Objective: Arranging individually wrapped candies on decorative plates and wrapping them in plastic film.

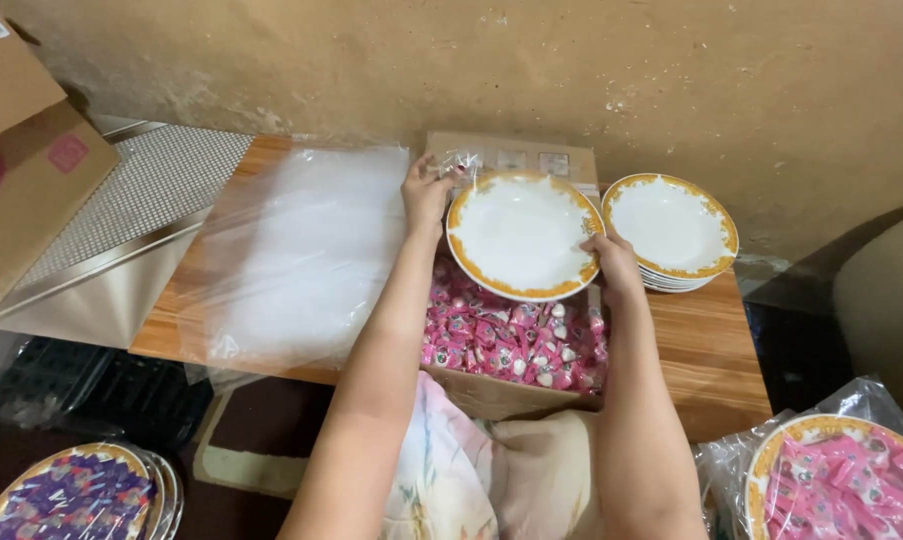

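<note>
A white plate (519, 232) with an orange-gold patterned rim is held over an open cardboard box (491, 392) full of small pink wrapped candies (511, 340). My left hand (426, 190) grips the plate's far left rim, with a bit of crinkled clear plastic at the fingers. My right hand (611, 262) holds the plate's near right rim. To the right, a stack of matching plates (671, 228) rests on the wooden table (706, 345).
A pile of clear plastic bags (301, 250) lies on the table's left half. A cardboard box (21, 150) and metallic sheets (121, 240) stand at the left. Wrapped plates of candies sit at bottom right (836, 480) and bottom left (71, 495). A bare wall rises behind.
</note>
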